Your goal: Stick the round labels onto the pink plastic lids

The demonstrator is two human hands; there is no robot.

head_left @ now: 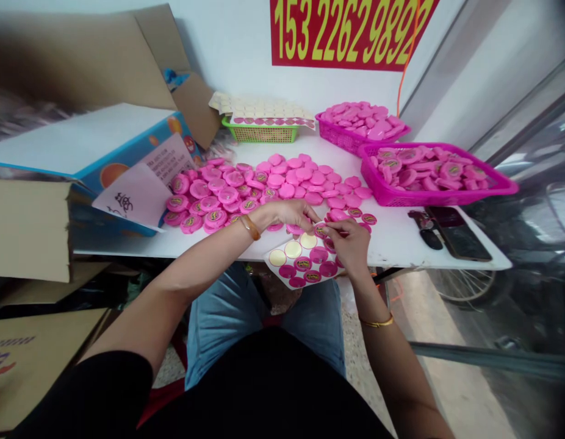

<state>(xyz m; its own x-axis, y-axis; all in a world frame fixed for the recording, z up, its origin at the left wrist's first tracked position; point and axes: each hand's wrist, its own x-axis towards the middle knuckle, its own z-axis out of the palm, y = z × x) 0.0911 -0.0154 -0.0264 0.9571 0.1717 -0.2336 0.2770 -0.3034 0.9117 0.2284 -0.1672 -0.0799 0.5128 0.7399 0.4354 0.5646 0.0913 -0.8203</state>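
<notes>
A sheet of round pink stickers (302,263) tilts over the table's front edge, above my lap. Several pink labels with a yellow-and-black print remain on it, and bare cream circles show along its upper left. My left hand (294,213) reaches over the sheet's top edge, its fingertips pinched at a round sticker (320,230). From the right, my right hand (352,245) grips the sheet's right side, thumb and forefinger close to the same sticker. Fingers partly hide that corner. Just beyond my hands lie pink round plastic cases (227,195), some carrying labels, others plain.
Two magenta baskets (440,198) (341,139) full of pink cases stand at back right. A green basket (263,133) holds more sticker sheets. Cardboard boxes (28,228) crowd the left. A phone (459,233) and a small dark item (430,238) lie near the table's right end.
</notes>
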